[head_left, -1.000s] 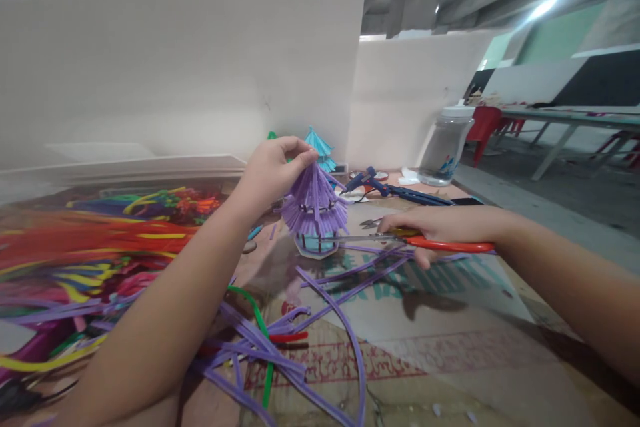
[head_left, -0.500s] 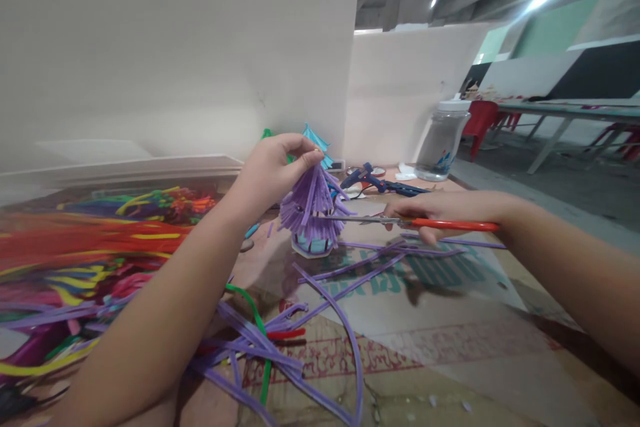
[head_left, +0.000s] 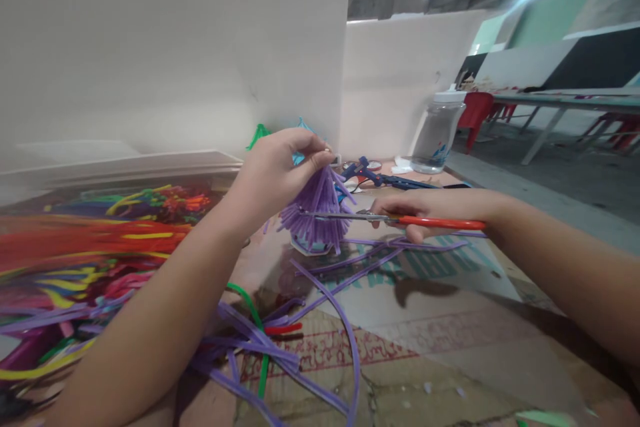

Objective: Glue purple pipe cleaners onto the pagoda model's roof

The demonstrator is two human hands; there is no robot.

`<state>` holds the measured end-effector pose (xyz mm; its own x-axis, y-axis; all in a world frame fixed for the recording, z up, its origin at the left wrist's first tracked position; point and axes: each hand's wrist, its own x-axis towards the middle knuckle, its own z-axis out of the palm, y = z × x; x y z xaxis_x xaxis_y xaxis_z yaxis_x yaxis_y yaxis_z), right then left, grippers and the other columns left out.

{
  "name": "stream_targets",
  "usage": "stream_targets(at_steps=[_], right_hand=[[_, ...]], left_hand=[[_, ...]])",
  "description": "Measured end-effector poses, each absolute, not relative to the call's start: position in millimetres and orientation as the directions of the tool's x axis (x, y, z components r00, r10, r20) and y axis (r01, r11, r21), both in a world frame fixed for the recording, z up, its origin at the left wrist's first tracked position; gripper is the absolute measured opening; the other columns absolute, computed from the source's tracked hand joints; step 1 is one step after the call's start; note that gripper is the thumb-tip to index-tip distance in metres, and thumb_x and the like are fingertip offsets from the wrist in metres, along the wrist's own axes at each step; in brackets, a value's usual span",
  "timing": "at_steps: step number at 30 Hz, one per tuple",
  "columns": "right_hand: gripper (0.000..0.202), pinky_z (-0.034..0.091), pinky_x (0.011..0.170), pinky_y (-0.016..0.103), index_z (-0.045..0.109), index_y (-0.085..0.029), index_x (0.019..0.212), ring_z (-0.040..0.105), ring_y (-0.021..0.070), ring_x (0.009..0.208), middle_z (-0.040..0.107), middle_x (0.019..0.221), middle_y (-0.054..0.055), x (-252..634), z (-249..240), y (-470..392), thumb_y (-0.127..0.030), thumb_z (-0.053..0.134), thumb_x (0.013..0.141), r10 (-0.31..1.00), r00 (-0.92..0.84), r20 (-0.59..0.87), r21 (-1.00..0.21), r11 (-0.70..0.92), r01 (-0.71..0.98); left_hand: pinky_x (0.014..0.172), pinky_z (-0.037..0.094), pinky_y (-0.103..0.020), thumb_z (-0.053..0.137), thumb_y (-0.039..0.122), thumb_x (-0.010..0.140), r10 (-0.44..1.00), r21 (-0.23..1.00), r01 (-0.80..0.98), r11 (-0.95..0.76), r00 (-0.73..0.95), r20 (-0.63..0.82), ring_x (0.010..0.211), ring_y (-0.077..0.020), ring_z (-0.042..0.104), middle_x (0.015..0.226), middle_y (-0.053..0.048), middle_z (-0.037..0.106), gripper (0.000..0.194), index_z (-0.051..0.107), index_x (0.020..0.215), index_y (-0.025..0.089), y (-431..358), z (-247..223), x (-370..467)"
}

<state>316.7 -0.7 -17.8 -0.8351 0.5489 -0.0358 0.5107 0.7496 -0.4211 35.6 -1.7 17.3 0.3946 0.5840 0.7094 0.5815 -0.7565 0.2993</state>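
Observation:
Between my two hands stands a small tower [head_left: 320,203] with a skirt-like roof of purple pipe cleaners and a pale base. My left hand [head_left: 293,170] pinches the roof at its tip, fingers closed. In my right hand [head_left: 403,210] are scissors with red handles [head_left: 443,223]. Their metal blades point left and lie across the front of the purple fringe; whether any strand sits between them I cannot tell. Loose purple pipe cleaners [head_left: 350,337] lie on the table in front of the tower. Behind my left hand, green and light blue pointed tops show in part.
Piles of red, yellow and other coloured pipe cleaners [head_left: 95,240] cover the left side. A blue glue gun [head_left: 363,172] lies behind the tower, and a clear bottle with a white lid [head_left: 437,133] stands at the back right. White boards [head_left: 175,53] rise behind.
The tower's tip has shifted slightly right in my left hand, so the roof tilts. The scissors have moved a little left, their blades now closer together across the fringe.

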Motion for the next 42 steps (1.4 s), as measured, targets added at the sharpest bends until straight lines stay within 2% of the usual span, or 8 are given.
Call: stream_targets(at_steps=[5,11,17,21,28,37,42], right_hand=[[0.078,0.039,0.070,0.031,0.061,-0.018,0.106,0.052,0.0202,0.083,0.056,0.095,0.005,310.7,-14.5,-6.4,-0.087,0.032,0.083,0.551,-0.834,-0.025,-0.393,0.762,0.515],[0.066,0.040,0.070,0.029,0.060,-0.019,0.102,0.052,0.0197,0.083,0.056,0.093,0.004,310.8,-17.6,-5.4,-0.081,0.042,0.086,0.550,-0.835,-0.001,-0.394,0.767,0.506],[0.081,0.042,0.071,0.030,0.061,-0.015,0.113,0.054,0.0201,0.084,0.058,0.099,0.008,309.0,-16.7,-5.7,-0.086,0.033,0.084,0.528,-0.849,0.015,-0.391,0.785,0.481],[0.073,0.042,0.074,0.030,0.062,-0.019,0.114,0.055,0.0213,0.089,0.061,0.106,0.008,309.8,-19.2,-3.9,-0.083,0.040,0.085,0.518,-0.854,0.043,-0.409,0.789,0.458],[0.067,0.041,0.073,0.030,0.064,-0.023,0.115,0.053,0.0213,0.090,0.063,0.104,0.006,311.2,-25.4,-0.2,-0.080,0.047,0.085,0.508,-0.856,0.093,-0.432,0.795,0.425],[0.061,0.041,0.072,0.029,0.065,-0.022,0.109,0.054,0.0205,0.086,0.063,0.100,0.006,308.1,-23.9,-3.3,-0.076,0.050,0.086,0.544,-0.835,0.083,-0.438,0.773,0.460],[0.048,0.042,0.073,0.030,0.065,-0.022,0.105,0.054,0.0206,0.088,0.062,0.102,0.005,306.2,-22.9,-5.0,-0.066,0.057,0.088,0.579,-0.814,0.054,-0.434,0.748,0.503]], left_hand=[[0.080,0.049,-0.030,0.062,0.031,0.089,0.569,0.291,0.571,-0.768,0.399,0.719,0.078,-0.0178,0.064,0.084,-0.003,0.073,0.017,0.074,0.087,0.019,-0.9,16.5,35.4],[0.083,0.049,-0.031,0.061,0.035,0.090,0.579,0.284,0.588,-0.757,0.402,0.710,0.081,-0.0188,0.065,0.087,-0.004,0.074,0.020,0.074,0.088,0.019,-1.2,16.2,35.2],[0.082,0.049,-0.030,0.061,0.033,0.089,0.566,0.280,0.576,-0.768,0.407,0.716,0.081,-0.0181,0.065,0.088,-0.004,0.075,0.020,0.074,0.088,0.018,-1.1,16.7,35.5],[0.083,0.049,-0.030,0.061,0.033,0.090,0.563,0.269,0.583,-0.766,0.407,0.720,0.082,-0.0184,0.066,0.088,-0.004,0.075,0.020,0.074,0.089,0.018,-0.7,16.2,35.3],[0.083,0.050,-0.030,0.061,0.032,0.090,0.560,0.261,0.590,-0.764,0.406,0.723,0.081,-0.0180,0.066,0.088,-0.004,0.075,0.019,0.073,0.088,0.017,-1.0,15.7,35.0],[0.082,0.049,-0.029,0.061,0.031,0.091,0.544,0.261,0.568,-0.781,0.414,0.730,0.081,-0.0172,0.066,0.087,-0.003,0.074,0.018,0.073,0.088,0.017,1.2,15.0,34.0],[0.082,0.049,-0.029,0.062,0.031,0.090,0.551,0.266,0.573,-0.775,0.407,0.729,0.080,-0.0171,0.065,0.088,-0.003,0.074,0.018,0.073,0.088,0.017,1.6,15.2,34.1]])
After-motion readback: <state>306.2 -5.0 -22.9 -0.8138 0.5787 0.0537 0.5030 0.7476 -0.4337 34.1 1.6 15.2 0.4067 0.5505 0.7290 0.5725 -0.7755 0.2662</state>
